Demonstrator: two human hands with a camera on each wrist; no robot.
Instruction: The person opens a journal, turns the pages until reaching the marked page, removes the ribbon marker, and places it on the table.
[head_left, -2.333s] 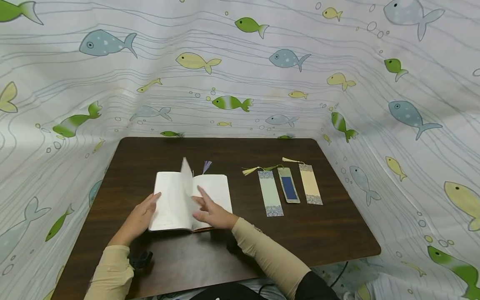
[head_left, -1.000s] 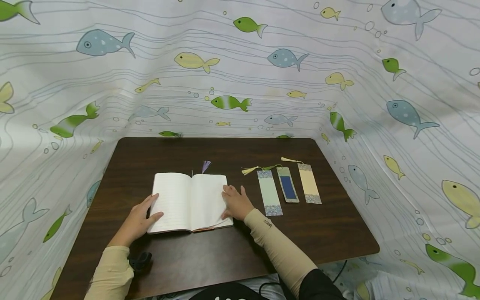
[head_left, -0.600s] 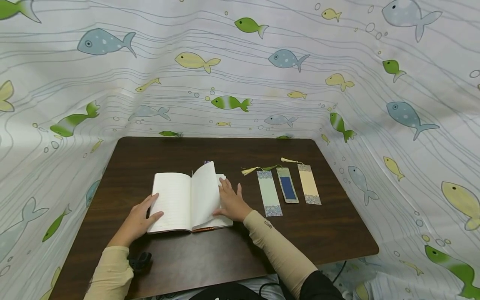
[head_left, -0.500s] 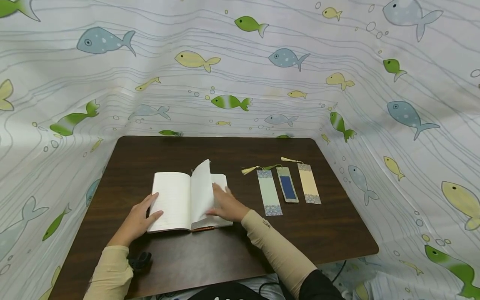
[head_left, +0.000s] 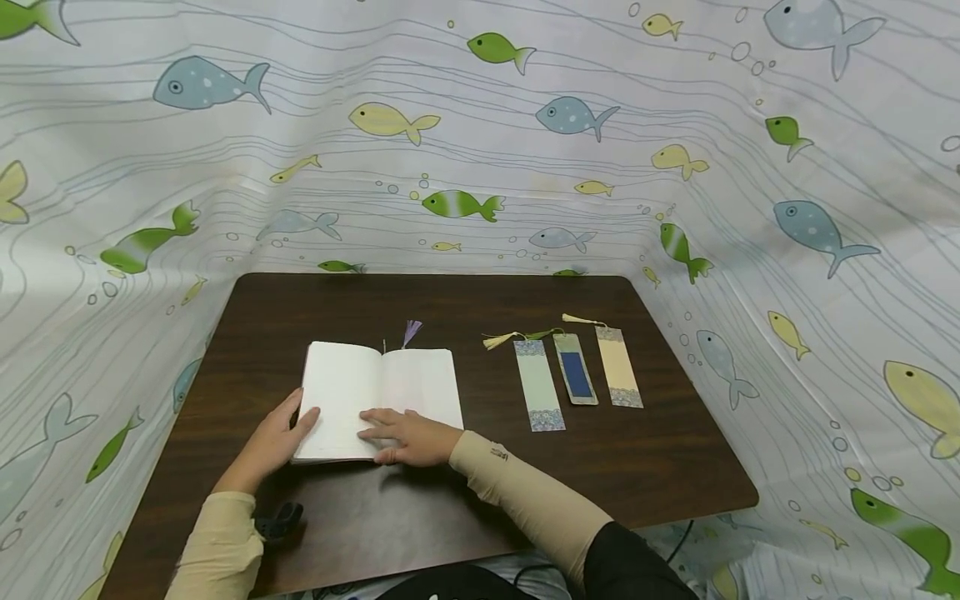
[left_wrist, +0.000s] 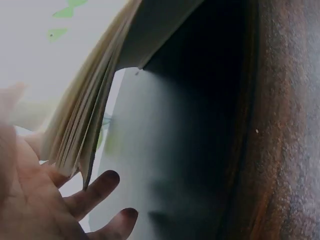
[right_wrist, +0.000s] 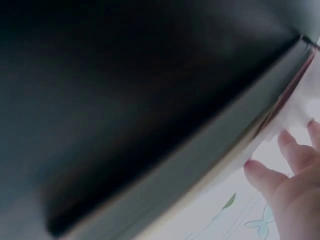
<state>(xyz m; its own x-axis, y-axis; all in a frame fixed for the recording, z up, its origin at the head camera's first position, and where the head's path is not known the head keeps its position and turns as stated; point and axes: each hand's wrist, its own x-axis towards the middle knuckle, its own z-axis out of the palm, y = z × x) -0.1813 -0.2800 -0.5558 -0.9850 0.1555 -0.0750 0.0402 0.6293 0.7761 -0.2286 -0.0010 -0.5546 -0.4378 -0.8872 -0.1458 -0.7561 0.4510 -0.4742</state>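
Note:
An open notebook with pale pages lies on the dark wooden table. A purple tassel sticks out past its far edge. My left hand holds the left edge, the thumb on the page; in the left wrist view, some fingers reach past the page stack's edge on the cover side. My right hand lies across the lower part of the notebook near the centre fold, fingers spread and pointing left, touching the left page. In the right wrist view those fingertips show beside the book's lower edge.
Three tasselled bookmarks lie to the right: a pale green one, one with a blue panel and a cream one. A black object is by the left wrist. Fish-patterned cloth surrounds the table.
My right hand has gone from the right page's outer edge to the centre fold, turning a raised page over to the left. The purple tassel shows again. My left hand stays at the left edge.

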